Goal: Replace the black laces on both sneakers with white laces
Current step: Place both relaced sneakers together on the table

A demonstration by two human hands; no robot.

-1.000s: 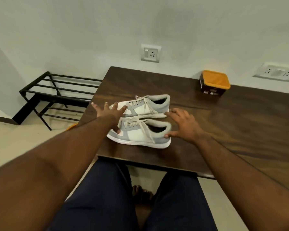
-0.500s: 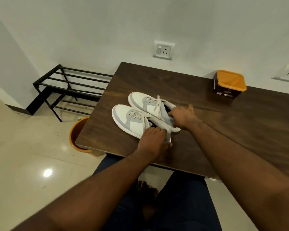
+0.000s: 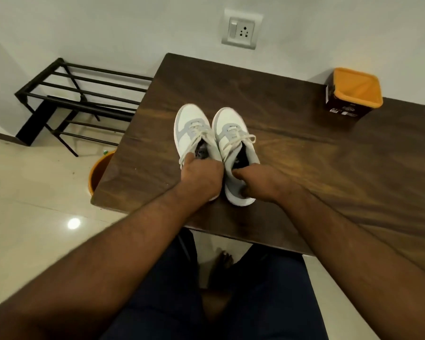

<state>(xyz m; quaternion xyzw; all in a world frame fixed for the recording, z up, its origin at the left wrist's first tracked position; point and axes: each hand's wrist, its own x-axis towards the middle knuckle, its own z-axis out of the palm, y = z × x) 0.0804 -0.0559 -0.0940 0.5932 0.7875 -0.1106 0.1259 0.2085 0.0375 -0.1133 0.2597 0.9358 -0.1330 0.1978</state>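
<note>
Two white and grey sneakers stand side by side on the dark wooden table [image 3: 292,148], toes pointing away from me. Both carry white laces tied over the tongue. My left hand [image 3: 201,179] grips the heel of the left sneaker [image 3: 190,126], fingers curled into its opening. My right hand [image 3: 260,184] grips the heel of the right sneaker [image 3: 233,133], thumb inside the collar. No black laces are visible.
A dark box with an orange lid [image 3: 353,94] stands at the table's far right by the wall. A black metal rack [image 3: 84,104] sits on the floor to the left, and an orange bucket [image 3: 100,171] stands below the table's left edge. My legs are under the near edge.
Both sneakers have been turned from lying sideways to toes pointing away. My hands moved from the shoes' sides to gripping the heels.
</note>
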